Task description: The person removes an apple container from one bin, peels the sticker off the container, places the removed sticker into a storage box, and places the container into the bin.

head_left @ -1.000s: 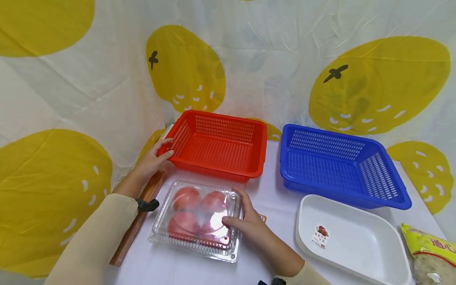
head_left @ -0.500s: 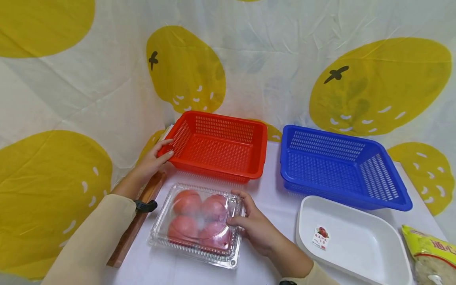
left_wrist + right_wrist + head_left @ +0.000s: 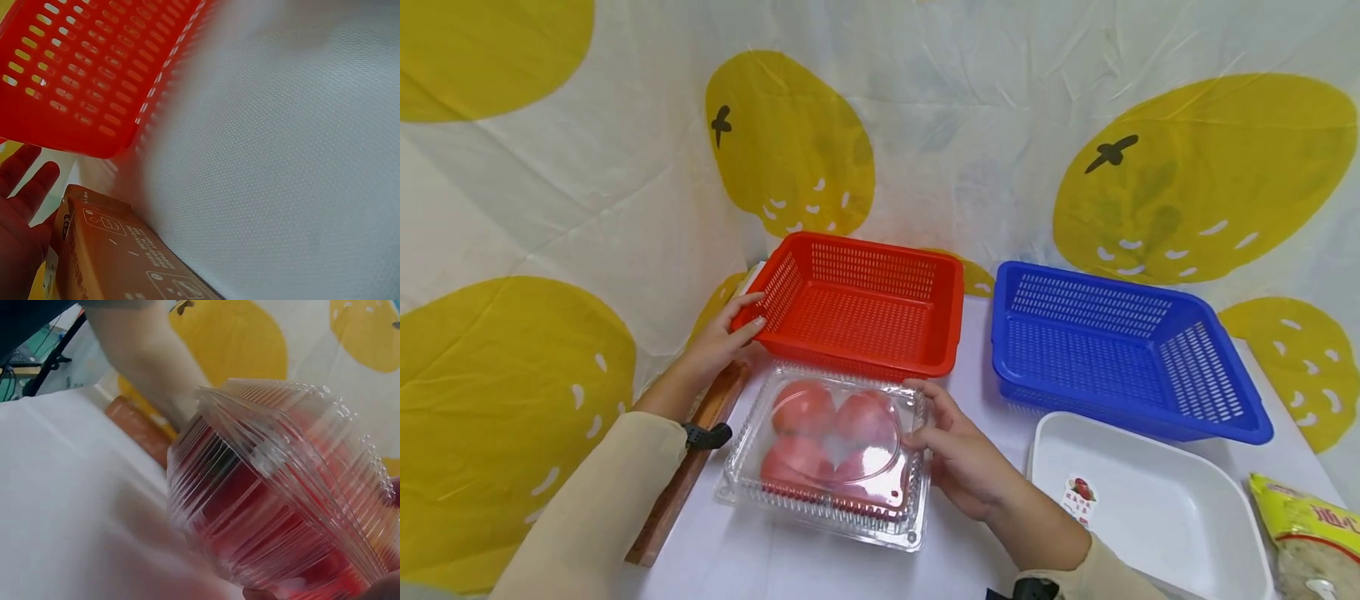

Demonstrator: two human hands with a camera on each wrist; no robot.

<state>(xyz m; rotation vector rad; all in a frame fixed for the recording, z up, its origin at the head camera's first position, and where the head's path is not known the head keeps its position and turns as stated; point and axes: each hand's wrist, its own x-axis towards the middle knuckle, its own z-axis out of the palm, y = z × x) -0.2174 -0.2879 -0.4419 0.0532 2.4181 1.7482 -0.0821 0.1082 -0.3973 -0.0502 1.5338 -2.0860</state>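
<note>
My right hand grips the right side of a clear plastic clamshell box, thumb over the lid. Inside the box are several round red fruits that look like tomatoes. The box's far edge overlaps the front of a red plastic basket; in the right wrist view the clamshell fills the right side, with part of the hand hidden. At the basket's left end rests my left hand, fingers fairly straight and fingertips right at the rim. The left wrist view shows those fingers beside the basket's corner.
A long brown carton lies beneath the left forearm. To the right stand a blue basket and a white tray with a sticker. A yellow-topped food bag sits at the far right. A fruit-print cloth hangs behind.
The right hand has carried the clamshell box away from the front and slightly right, up to the red basket's front side. My left hand has stayed at the basket.
</note>
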